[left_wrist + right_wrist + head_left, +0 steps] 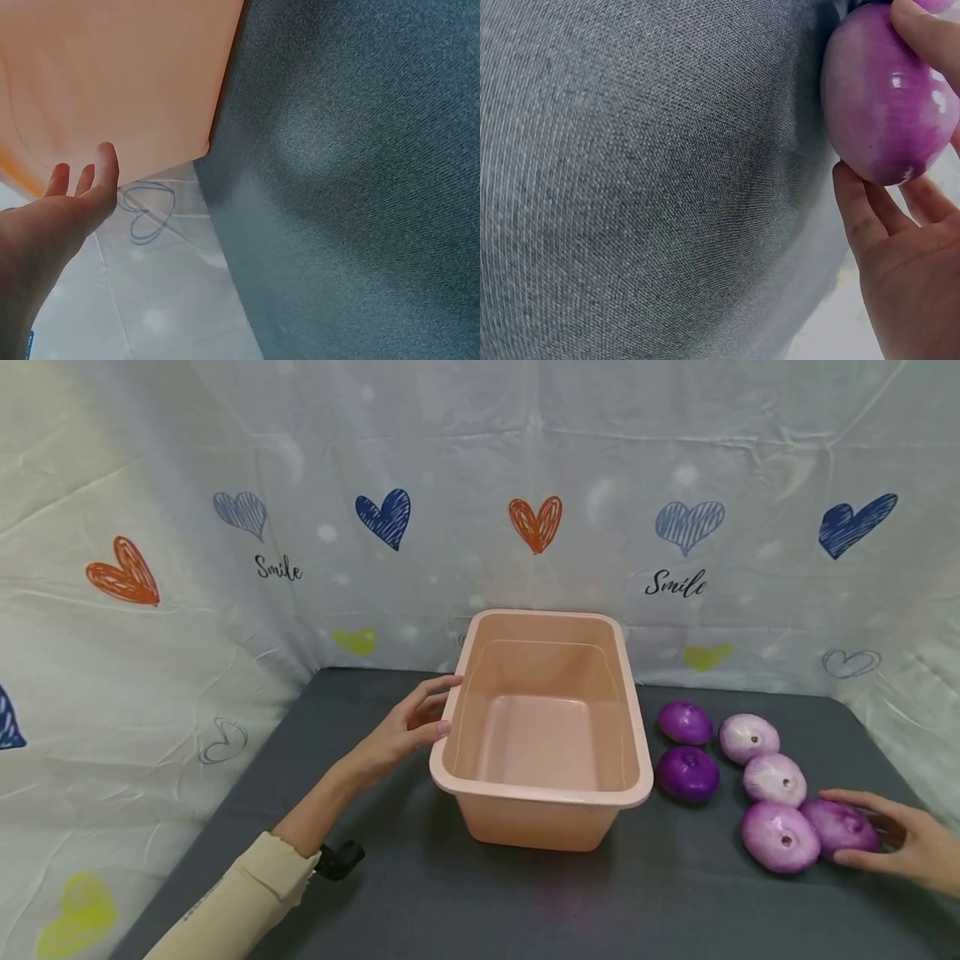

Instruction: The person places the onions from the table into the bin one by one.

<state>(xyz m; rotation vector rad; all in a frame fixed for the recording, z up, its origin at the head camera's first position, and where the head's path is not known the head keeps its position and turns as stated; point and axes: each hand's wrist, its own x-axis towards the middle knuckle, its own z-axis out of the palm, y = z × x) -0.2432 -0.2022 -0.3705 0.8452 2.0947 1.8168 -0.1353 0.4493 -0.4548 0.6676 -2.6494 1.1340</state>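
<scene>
Cream sleeve: closest to camera, near left; black wrist device just past its cuff.
Left hand: fingertips and thumb touch the left rim of the tub, fingers loosely bent, no firm grasp visible.
Peach tub: mid-scene on the gray cloth, mouth up, long axis near-far. Patterned curtain stands behind; contact with far rim can't be told.
Two dark onions: just right of the tub, one farther than the other.
Three pale onions: right of the dark pair, in a rough far-to-near row.
Held onion: rightmost, right of the nearest pale one; whether those two touch, can't tell. Long axis looks roughly left-right. Can't tell if it's off the cloth.
Right hand: grips that onion from the right, thumb on the near side, fingers on the far side. Nearer to it by far than the left.
Key relation: tub lies left and slightly far of the held onion; pale and dark onions sit between.
Edges: right rim faces the onions, raised above the cloth.
Room: bare cloth along the near side, in front of tub and onions.
</scene>
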